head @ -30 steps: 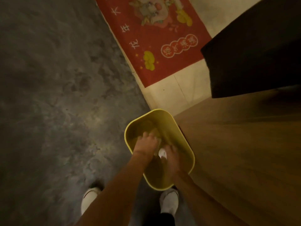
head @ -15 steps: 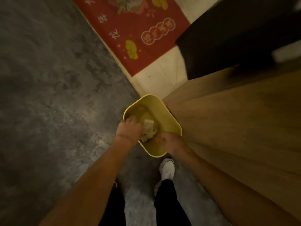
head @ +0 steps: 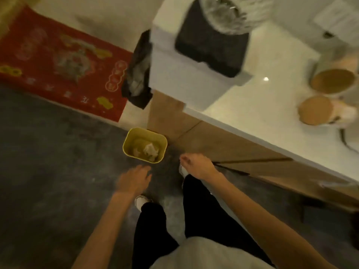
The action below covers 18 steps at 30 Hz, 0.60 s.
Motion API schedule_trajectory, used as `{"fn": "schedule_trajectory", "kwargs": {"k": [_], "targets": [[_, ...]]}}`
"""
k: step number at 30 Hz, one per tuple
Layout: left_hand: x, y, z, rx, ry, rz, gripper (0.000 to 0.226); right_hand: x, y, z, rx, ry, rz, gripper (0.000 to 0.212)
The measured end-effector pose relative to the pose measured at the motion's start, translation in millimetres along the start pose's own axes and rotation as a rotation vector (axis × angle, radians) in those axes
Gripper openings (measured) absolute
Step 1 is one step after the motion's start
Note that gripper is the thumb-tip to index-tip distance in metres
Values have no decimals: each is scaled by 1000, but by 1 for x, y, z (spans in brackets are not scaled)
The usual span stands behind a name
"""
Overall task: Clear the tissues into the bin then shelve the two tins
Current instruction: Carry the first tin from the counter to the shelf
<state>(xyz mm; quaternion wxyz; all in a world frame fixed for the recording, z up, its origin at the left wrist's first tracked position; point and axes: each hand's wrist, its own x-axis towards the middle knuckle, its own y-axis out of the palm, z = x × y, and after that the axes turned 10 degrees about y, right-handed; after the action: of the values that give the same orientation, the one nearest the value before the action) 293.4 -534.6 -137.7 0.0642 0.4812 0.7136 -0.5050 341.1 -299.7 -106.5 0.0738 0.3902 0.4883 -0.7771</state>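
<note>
A small yellow bin (head: 127, 141) stands on the dark floor against the wooden cabinet front. Crumpled white tissues (head: 150, 150) lie inside it. My left hand (head: 135, 180) hangs just below the bin, fingers spread and holding nothing. Right of the bin, my right hand (head: 196, 165) is also empty, its fingers loosely apart. Two tins with tan lids rest on the white counter at the far right, one (head: 333, 81) behind the other (head: 315, 109).
A black appliance (head: 211, 45) with a glass bowl on top sits on the white counter (head: 262, 105). A black bag (head: 138, 74) hangs at the counter's left end. A red mat (head: 60, 63) lies on the floor beyond. A cabinet door (head: 252, 162) stands slightly ajar.
Both hands have come out of the bin, leaving the tissues in it. The view has risen and swung right, bringing the counter and the two tins into sight.
</note>
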Motion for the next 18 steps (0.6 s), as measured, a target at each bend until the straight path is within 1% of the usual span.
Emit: {"fn": "schedule_trajectory", "kwargs": {"k": [2, 3, 6, 8, 10, 12, 14, 16, 18], "targets": [[-20, -14, -43, -20, 39, 1, 40, -40, -21, -31, 132, 46, 25, 30], [-27, -20, -65, -24, 64, -10, 39, -59, -30, -49, 198, 68, 10, 29], [-39, -34, -130, -10, 156, -56, 34, -112, -50, -102, 397, 144, -109, 28], [-37, -41, -171, -42, 205, -128, 30, -140, -59, -139, 526, 176, -198, 25], [-29, -45, -211, -134, 232, -195, 25, -164, -73, -173, 646, 191, -280, 22], [-14, -46, -249, -242, 221, -233, 20, -183, -90, -208, 738, 188, -371, 19], [10, -47, -289, -415, 204, -217, 18, -199, -106, -249, 818, 193, -468, 18], [38, -48, -327, -547, 185, -184, 22, -211, -118, -293, 895, 221, -569, 17], [68, -47, -361, -558, 169, -174, 22, -213, -123, -340, 1022, 304, -653, 18]]}}
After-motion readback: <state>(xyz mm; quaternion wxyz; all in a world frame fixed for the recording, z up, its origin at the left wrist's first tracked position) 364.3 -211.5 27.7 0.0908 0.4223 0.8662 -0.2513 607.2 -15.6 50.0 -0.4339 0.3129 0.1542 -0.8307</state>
